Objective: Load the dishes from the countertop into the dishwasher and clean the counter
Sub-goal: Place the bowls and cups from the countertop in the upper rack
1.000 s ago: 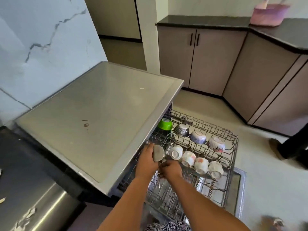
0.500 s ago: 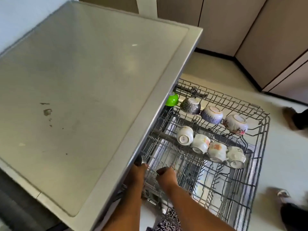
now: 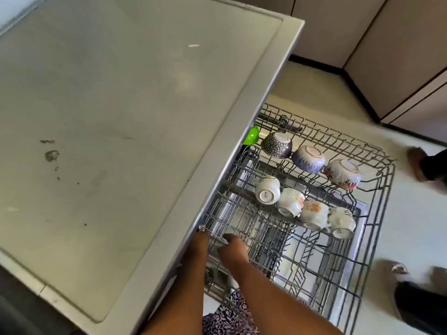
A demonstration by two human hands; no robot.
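Both hands low at near corner of upper rack point(image 3: 372, 189), by dishwasher top point(image 3: 121, 117). Left hand point(image 3: 202, 240) mostly hidden under edge, grip unclear. Right hand point(image 3: 233, 247) curled, apparently on thin metal utensil point(image 3: 212, 234). Cups point(image 3: 302, 206) and bowls point(image 3: 309, 158) sit inverted in rack. Seat utensil between wires, clear of cups.

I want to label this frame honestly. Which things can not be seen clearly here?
Head view only:
- Left hand: fingers hidden under the dishwasher top edge; grip unclear.
- Right hand: what it holds in the rack is too small to tell.
- Green bowl: mostly hidden by that edge.
- Feet at right: blurred, cut off.
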